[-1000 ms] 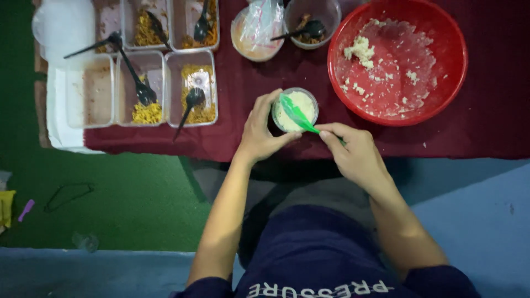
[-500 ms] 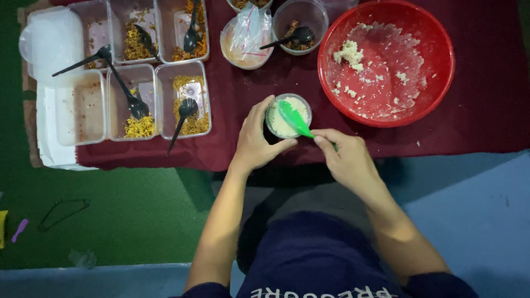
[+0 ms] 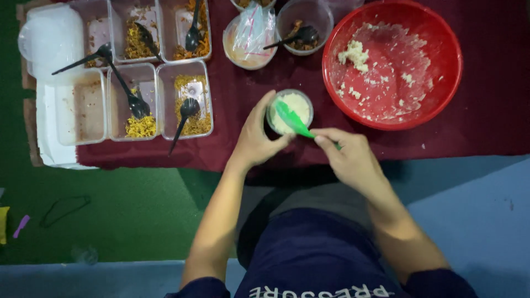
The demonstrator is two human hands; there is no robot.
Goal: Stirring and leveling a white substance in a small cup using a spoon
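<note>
My left hand point(image 3: 258, 138) wraps around a small clear cup point(image 3: 291, 111) filled with pale, rice-like food, standing near the front edge of a table with a dark red cloth point(image 3: 486, 121). My right hand point(image 3: 349, 157) grips the handle of a green plastic spoon point(image 3: 291, 118); the spoon's bowl lies flat on the food in the cup. Behind and to the right stands a big red bowl point(image 3: 448, 83) smeared with leftover bits of the same pale food.
At the left are several clear rectangular containers point(image 3: 168, 96) with yellow shredded food and black spoons point(image 3: 185, 113), beside a white lid point(image 3: 49, 36). A bag-covered cup point(image 3: 249, 34) and a round tub point(image 3: 305, 22) with a black spoon stand at the back. Green floor point(image 3: 110, 221) lies below left.
The view has shifted slightly. My hands keep hold of the cup and the green spoon, whose bowl has stayed on top of the food.
</note>
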